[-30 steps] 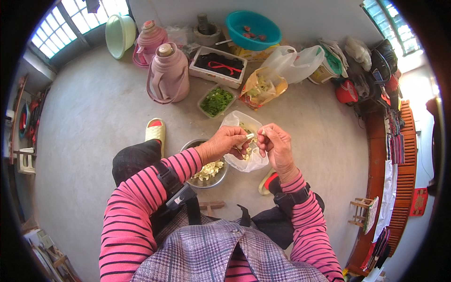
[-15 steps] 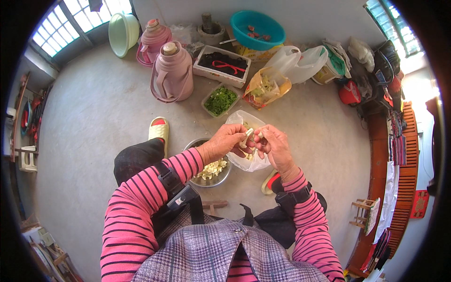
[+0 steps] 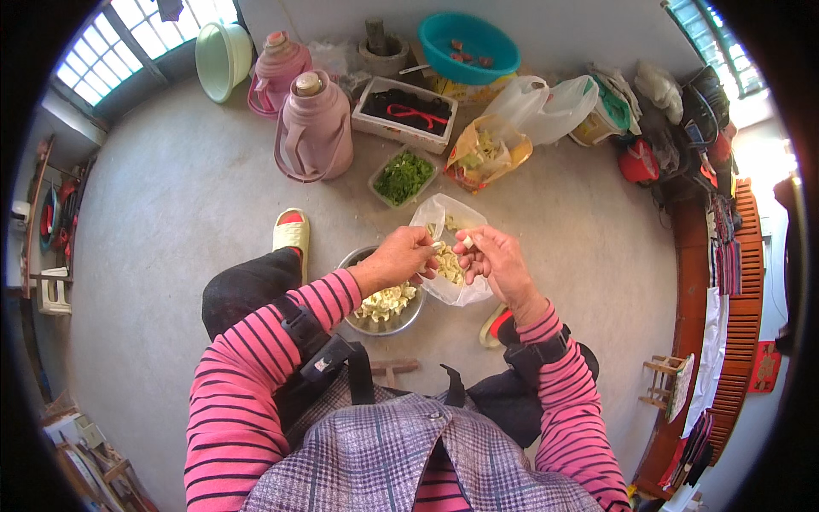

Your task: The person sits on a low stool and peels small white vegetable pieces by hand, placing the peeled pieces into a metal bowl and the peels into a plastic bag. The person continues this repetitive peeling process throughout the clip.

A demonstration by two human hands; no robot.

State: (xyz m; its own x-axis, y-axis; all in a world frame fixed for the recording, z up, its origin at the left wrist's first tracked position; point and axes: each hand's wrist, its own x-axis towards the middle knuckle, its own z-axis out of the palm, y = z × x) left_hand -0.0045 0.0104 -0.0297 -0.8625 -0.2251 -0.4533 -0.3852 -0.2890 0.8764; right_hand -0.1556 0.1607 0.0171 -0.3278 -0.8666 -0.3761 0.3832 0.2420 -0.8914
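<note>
My left hand [image 3: 397, 258] is closed in a pinch, a small pale piece of what looks like cauliflower [image 3: 437, 246] at its fingertips. Across a narrow gap, my right hand [image 3: 499, 260] pinches another small whitish piece [image 3: 467, 241] between thumb and finger. Both hands hover over an open, clear plastic bag [image 3: 438, 213] with pale vegetable pieces [image 3: 449, 266] inside. Left of the bag, partly under my left wrist, stands a metal bowl [image 3: 415, 317] holding many cream-coloured florets [image 3: 386, 305]. My left fingers hide part of the bag.
Beyond the bag are a tub of chopped greens [image 3: 403, 177], a yellow-orange bag [image 3: 486, 154], a white foam box [image 3: 397, 128] and two pink thermos flasks [image 3: 320, 128]. A teal basin [image 3: 469, 51] stands at the back. My slippered foot [image 3: 292, 235] is left of the bowl.
My hands, close together at a pale piece before, have drawn apart, each with a small piece. More of the bag's contents shows between them. The view has shifted slightly.
</note>
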